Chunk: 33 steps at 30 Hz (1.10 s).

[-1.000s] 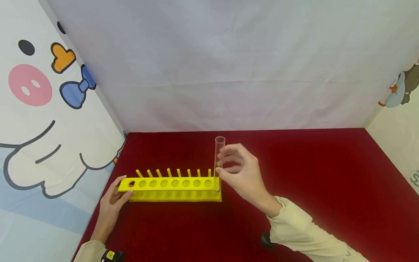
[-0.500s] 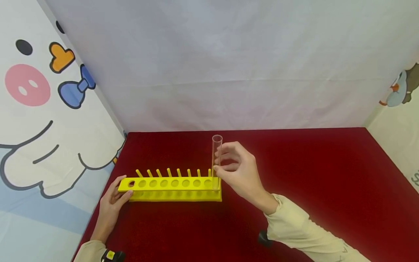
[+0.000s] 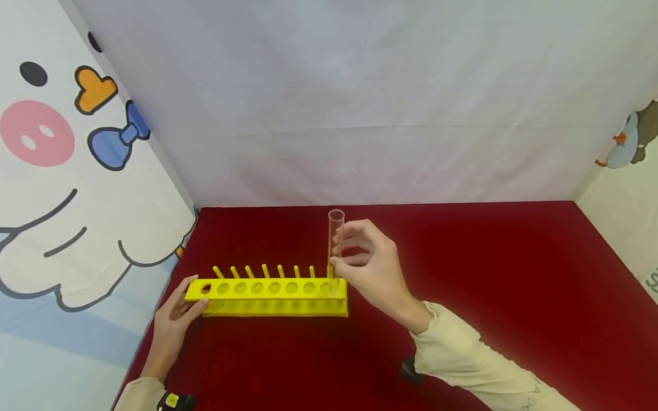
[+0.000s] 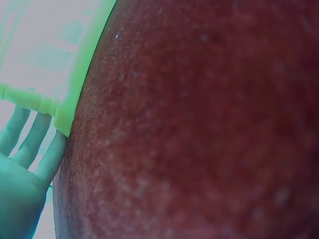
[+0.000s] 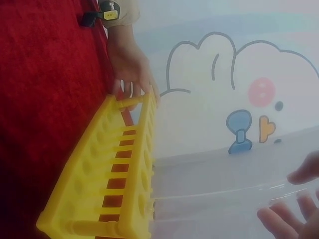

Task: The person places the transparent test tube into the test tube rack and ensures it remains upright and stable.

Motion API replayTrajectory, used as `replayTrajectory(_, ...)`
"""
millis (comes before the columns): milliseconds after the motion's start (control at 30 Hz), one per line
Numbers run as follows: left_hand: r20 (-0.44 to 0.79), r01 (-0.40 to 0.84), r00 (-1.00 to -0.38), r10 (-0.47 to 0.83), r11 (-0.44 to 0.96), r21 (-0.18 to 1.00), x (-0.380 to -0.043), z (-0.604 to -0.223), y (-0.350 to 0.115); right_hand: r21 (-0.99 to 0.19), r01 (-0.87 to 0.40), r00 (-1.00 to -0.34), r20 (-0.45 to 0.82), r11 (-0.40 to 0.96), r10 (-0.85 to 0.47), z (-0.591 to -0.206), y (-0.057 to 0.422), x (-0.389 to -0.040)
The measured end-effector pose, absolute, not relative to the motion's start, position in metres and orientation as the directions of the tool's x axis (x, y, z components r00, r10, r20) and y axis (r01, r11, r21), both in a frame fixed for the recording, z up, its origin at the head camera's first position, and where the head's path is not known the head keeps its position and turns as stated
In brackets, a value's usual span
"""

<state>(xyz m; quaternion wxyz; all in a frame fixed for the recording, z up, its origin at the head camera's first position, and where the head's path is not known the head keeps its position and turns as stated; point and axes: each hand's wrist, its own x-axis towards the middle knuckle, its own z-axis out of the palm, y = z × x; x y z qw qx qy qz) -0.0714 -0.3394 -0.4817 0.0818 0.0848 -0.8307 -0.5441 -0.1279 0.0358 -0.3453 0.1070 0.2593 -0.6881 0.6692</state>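
Observation:
A yellow test tube rack [image 3: 283, 295] lies lengthwise on the red table, with a row of round holes in its top bar and a row of pegs along its back. My left hand [image 3: 171, 331] holds the rack's left end, thumb in front and fingers behind; the left wrist view shows those fingers [image 4: 52, 154] against the end post. Between thumb and fingertips my right hand [image 3: 375, 271] pinches a clear glass test tube [image 3: 335, 234] near its middle. The tube stands nearly upright, its bottom overlapping the rightmost hole. In the right wrist view, the tube's lower end meets the top bar.
Red cloth [image 3: 488, 274] covers the table. A pale curtain [image 3: 370, 114] hangs along the back edge, and a cartoon-printed panel [image 3: 31, 240] rises at the left. Another printed panel [image 3: 617, 228] borders the right side.
My right hand has moved slightly left and away from me with the test tube, bringing its bottom from the rack's right edge over to the last hole. The left hand and rack have stayed put.

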Motion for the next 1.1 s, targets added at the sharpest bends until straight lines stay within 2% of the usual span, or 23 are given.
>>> replayTrajectory(700, 0.035, -0.021, -0.983, -0.183, 0.3, 0.954, -0.069, -0.479, -0.351, -0.86, -0.51, -0.835, 0.501, -0.021, -0.228, -0.349, 0.022, -0.123)
replayTrajectory(1100, 0.033, -0.025, -0.984, -0.176, 0.315, 0.949, -0.068, -0.48, -0.355, -0.868, -0.497, -0.843, 0.485, -0.006, -0.232, -0.351, 0.013, -0.118)
